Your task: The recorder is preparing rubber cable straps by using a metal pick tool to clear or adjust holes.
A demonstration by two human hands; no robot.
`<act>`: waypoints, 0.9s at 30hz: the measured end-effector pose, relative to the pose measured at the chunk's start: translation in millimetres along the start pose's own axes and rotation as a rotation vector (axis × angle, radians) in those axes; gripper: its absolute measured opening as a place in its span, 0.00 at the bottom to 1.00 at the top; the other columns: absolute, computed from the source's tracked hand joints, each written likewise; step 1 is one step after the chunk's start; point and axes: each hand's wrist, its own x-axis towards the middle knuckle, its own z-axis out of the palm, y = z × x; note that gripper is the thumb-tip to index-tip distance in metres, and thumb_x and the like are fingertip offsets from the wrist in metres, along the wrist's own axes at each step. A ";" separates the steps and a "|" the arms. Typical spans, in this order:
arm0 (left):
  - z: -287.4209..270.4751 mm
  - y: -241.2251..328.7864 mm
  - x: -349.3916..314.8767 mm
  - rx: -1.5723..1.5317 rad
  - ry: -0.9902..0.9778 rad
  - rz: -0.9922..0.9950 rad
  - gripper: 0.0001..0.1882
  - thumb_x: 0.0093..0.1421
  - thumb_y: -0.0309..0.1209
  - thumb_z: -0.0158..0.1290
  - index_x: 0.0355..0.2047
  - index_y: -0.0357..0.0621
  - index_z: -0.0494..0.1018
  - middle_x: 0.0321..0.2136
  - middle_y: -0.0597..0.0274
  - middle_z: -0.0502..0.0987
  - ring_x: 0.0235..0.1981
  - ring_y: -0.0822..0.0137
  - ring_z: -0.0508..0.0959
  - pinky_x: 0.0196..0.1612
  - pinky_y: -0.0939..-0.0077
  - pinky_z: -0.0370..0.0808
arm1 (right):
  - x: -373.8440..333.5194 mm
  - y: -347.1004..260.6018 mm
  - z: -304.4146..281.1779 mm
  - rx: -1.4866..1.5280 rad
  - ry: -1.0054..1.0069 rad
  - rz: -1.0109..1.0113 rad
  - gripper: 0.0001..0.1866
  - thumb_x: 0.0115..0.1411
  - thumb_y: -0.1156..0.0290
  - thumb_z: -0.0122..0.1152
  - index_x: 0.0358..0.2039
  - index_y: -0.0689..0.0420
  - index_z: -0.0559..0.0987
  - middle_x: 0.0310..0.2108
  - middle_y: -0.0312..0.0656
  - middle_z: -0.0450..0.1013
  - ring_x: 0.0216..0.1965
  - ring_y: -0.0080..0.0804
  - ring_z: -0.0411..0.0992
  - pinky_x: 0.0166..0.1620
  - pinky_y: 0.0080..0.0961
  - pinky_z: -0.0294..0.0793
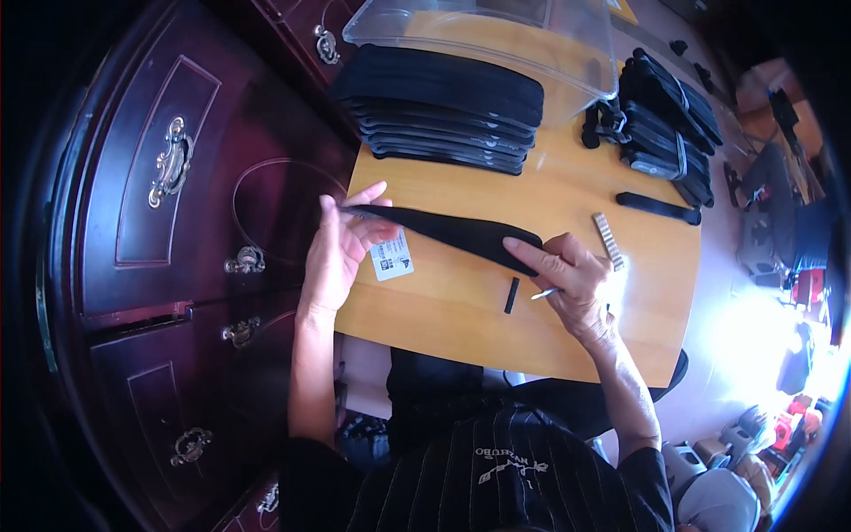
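Note:
A long black flat strip, seemingly cloth, is stretched between my two hands above the wooden table. My left hand has the narrow left end between thumb and fingers, with other fingers spread. On the wider right end, my right hand presses with its index finger, the rest of the fingers curled. A thin pale metal tip pokes out of the right hand; its tool is mostly hidden. Below the left fingers is a white printed card. A short black piece lies near the right hand.
A stack of black strips sits at the back left, beside a clear plastic tray. Banded black bundles are at the back right, with a separate black strip and a segmented pale band. Dark red cabinets stand left.

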 end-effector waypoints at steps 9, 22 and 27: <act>-4.2 -10.4 27.0 0.322 0.146 0.200 0.26 0.55 0.20 0.58 0.55 0.39 0.66 0.50 0.58 0.71 0.54 0.70 0.68 0.58 0.77 0.64 | 2.6 28.3 27.4 -0.289 -0.015 -0.254 0.29 0.46 0.70 0.62 0.53 0.39 0.77 0.23 0.32 0.64 0.20 0.21 0.69 0.22 0.18 0.72; -9.6 -32.2 57.9 1.015 0.455 0.527 0.24 0.48 0.28 0.67 0.43 0.42 0.69 0.40 0.55 0.76 0.42 0.58 0.76 0.46 0.68 0.74 | 26.5 37.9 40.3 -0.253 -0.367 -0.019 0.28 0.53 0.72 0.63 0.56 0.39 0.73 0.34 0.36 0.68 0.28 0.29 0.75 0.28 0.26 0.78; -7.1 -30.5 55.3 1.090 0.448 0.569 0.21 0.49 0.27 0.66 0.42 0.43 0.70 0.42 0.55 0.74 0.45 0.55 0.73 0.46 0.65 0.71 | 29.9 30.5 29.2 -0.096 -0.508 0.044 0.27 0.54 0.66 0.65 0.56 0.42 0.73 0.36 0.37 0.68 0.29 0.32 0.76 0.34 0.31 0.78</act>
